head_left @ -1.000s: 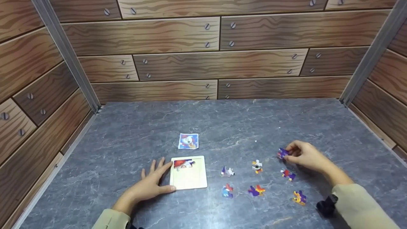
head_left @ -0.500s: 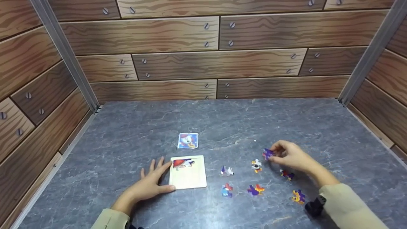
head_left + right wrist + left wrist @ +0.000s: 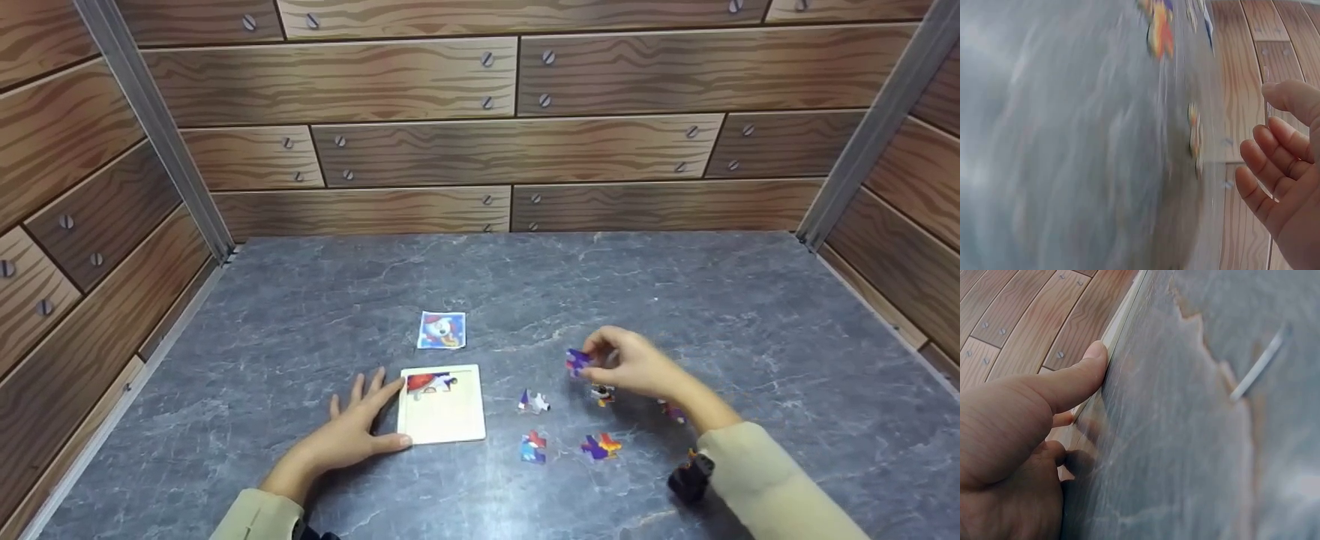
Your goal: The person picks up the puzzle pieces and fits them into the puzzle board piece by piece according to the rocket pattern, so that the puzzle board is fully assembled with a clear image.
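My right hand (image 3: 630,363) pinches a purple jigsaw piece (image 3: 577,363) between thumb and fingers, above the table and just left of a white and orange piece (image 3: 602,394) that it partly hides. In the right wrist view the held piece is seen only as a thin edge at the fingertips. My left hand (image 3: 351,429) lies with fingers spread at the left side of a pale puzzle tray (image 3: 442,424). Its thumb and index finger touch the tray's edge. One red and white piece (image 3: 430,383) sits in the tray's upper left corner.
A small picture card (image 3: 442,331) lies behind the tray. Loose pieces lie to its right: white and purple (image 3: 534,402), blue and red (image 3: 533,448), orange and purple (image 3: 601,447). A red and purple piece (image 3: 673,411) is partly behind the right forearm. Wood-patterned walls (image 3: 420,150) enclose the table.
My right hand has moved left with the purple jigsaw piece, from the far right of the loose pieces toward the tray. My left hand has stayed at the tray's edge.
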### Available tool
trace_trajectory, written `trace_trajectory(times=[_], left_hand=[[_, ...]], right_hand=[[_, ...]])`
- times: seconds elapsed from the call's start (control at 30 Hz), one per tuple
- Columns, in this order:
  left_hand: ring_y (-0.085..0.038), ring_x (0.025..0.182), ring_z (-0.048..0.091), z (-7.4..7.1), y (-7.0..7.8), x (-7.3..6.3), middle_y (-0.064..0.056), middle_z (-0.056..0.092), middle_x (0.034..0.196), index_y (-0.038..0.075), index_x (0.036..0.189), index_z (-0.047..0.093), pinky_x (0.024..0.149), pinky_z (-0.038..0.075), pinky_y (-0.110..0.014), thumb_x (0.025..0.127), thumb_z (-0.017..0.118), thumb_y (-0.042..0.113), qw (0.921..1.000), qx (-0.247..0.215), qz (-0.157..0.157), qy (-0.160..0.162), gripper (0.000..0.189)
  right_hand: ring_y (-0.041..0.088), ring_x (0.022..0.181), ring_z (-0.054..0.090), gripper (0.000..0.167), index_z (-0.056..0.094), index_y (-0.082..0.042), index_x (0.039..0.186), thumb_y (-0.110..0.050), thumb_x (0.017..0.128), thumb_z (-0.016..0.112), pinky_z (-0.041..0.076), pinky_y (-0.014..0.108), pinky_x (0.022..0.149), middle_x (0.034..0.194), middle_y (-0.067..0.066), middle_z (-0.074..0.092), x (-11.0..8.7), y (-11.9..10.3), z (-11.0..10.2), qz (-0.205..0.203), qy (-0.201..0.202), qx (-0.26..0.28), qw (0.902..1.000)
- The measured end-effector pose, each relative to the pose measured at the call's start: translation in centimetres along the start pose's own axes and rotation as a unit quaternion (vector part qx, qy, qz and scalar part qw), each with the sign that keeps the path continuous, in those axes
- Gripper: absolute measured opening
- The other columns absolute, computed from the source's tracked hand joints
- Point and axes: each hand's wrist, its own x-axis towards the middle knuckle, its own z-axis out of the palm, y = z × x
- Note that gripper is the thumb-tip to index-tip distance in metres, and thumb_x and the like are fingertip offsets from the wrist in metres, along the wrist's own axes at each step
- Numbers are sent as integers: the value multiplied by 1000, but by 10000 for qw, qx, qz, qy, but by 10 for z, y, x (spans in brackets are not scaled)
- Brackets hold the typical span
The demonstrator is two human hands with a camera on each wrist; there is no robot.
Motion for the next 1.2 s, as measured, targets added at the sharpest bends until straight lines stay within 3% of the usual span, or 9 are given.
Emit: trace_trajectory(times=[0.3, 0.63, 1.2], left_hand=[[-39, 136, -18, 1, -1, 1, -19, 3, 154, 18, 146, 32, 97, -19, -63, 74, 72, 49, 9999, -35, -141, 7, 88], [-39, 136, -18, 0, 0, 1, -18, 2, 154, 18, 147, 31, 97, -20, -63, 75, 71, 49, 10000, 29, -68, 28, 88], [-39, 136, -19, 1, 3, 2, -18, 1, 154, 19, 147, 31, 97, -20, -62, 74, 72, 48, 9999, 6, -143, -22, 88]], right_hand=[[19, 76, 59, 26, 59, -2, 93, -13, 76, 75, 52, 27, 67, 84, 5, 61, 18, -19, 26, -373, -193, 73, 9991], [17, 76, 58, 27, 59, -3, 94, -16, 76, 75, 52, 28, 68, 85, 4, 61, 36, -47, 50, -455, -403, 10, 9982], [19, 78, 58, 25, 61, -4, 93, -14, 75, 73, 49, 28, 68, 87, 4, 60, 58, -74, 85, -643, -656, -122, 9957]])
